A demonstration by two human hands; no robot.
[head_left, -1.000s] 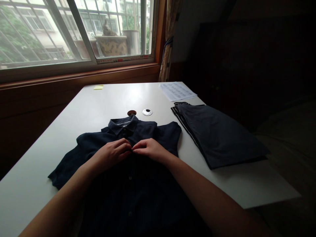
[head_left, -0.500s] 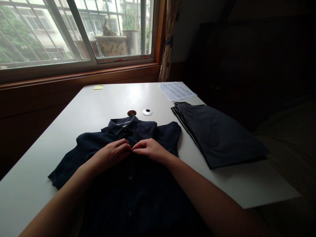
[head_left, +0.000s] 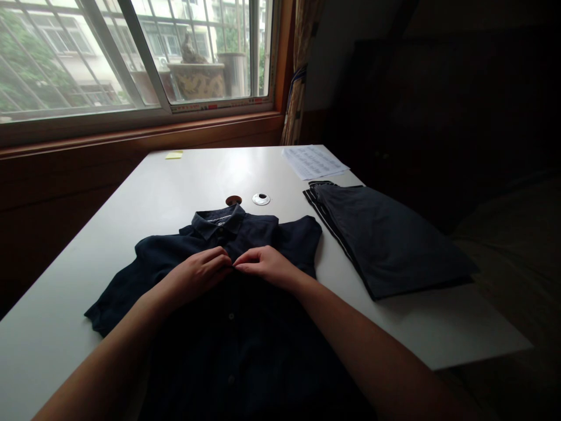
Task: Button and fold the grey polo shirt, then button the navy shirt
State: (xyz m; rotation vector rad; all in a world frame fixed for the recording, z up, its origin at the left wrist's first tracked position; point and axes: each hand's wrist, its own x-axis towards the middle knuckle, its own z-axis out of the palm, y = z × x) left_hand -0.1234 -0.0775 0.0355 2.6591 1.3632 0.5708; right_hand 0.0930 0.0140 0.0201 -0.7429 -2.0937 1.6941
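A dark navy button-up shirt [head_left: 263,327] lies front side up on the white table [head_left: 92,257], its collar [head_left: 219,222] pointing away from me. Below the collar, at the front placket, my left hand [head_left: 204,269] pinches the cloth with curled fingers. My right hand [head_left: 263,263] pinches the same spot from the other side, thumb and forefinger together. The fingertips of both hands nearly meet there; whatever small part lies between them is hidden. Lower down the placket a pale button [head_left: 231,316] shows, with another fainter one nearer to me.
Folded dark garments [head_left: 390,240], one with striped edges, lie on the right of the table. Printed sheets [head_left: 315,162] rest at the far right corner, a yellow note [head_left: 174,155] at the far left. Behind the shirt are a round table hole [head_left: 234,200] and a silver cap [head_left: 262,199].
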